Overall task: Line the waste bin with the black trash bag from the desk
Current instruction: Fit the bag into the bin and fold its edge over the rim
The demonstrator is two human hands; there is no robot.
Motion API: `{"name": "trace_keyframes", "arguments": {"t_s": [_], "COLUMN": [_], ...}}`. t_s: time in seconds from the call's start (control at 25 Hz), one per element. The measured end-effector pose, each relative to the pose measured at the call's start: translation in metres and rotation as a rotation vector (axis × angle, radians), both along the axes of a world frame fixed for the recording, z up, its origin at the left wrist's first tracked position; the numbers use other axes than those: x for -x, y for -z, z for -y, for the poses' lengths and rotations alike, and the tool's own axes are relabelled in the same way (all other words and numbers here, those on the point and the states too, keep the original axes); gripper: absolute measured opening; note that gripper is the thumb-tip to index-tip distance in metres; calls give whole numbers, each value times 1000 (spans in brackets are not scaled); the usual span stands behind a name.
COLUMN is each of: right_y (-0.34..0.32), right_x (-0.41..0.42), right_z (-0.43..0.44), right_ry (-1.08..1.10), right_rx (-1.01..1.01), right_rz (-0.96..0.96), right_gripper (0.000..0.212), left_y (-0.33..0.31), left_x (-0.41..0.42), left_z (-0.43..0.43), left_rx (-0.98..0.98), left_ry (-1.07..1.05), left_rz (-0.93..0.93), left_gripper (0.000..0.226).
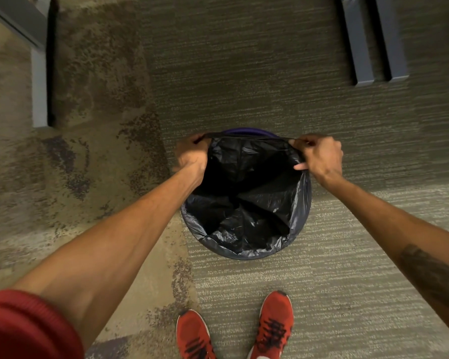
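A round waste bin stands on the carpet in front of my feet, and a strip of its purple rim shows at the far side. The black trash bag hangs inside the bin, and its edge is folded over the near and right rim. My left hand grips the bag's far edge at the left. My right hand pinches the same edge at the right. Between both hands the far edge is pulled taut, just inside the purple rim. The bag hides the bin's inside.
Grey-and-tan patterned carpet surrounds the bin. A grey desk leg stands at the far left, and two grey furniture legs stand at the far right. My red shoes are on the floor just below the bin.
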State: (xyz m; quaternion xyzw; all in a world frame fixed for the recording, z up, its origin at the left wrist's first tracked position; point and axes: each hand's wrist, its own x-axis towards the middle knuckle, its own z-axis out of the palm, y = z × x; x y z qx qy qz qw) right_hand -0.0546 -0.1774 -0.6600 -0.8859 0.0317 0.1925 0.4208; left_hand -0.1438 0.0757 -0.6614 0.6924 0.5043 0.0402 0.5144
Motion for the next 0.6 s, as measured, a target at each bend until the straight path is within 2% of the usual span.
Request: {"name": "trace_keyframes", "arguments": {"t_s": [0.12,0.28,0.36,0.48,0.6], "right_y": [5,9,11,14,16], "right_x": [-1,-1,-4,-9,-12], "right_z": [-6,-10,-9,-8,-10], "right_ry": [0,35,29,-14,-29], "right_rx": [87,97,98,118,66], "right_rz": [13,3,-31,-75,-121], "right_gripper": [25,31,33,37,36], "left_y": [0,0,-1,1,0], "left_x": [-6,-14,-16,-13,-3], "left_z": [-3,-13,-17,-23,-25], "left_rx": [45,110,195,198,231], "left_ry": [-67,-66,-51,9,34], "left_rz": [-20,-96,-67,-88,19], "left_gripper": [18,16,15,23,12]}}
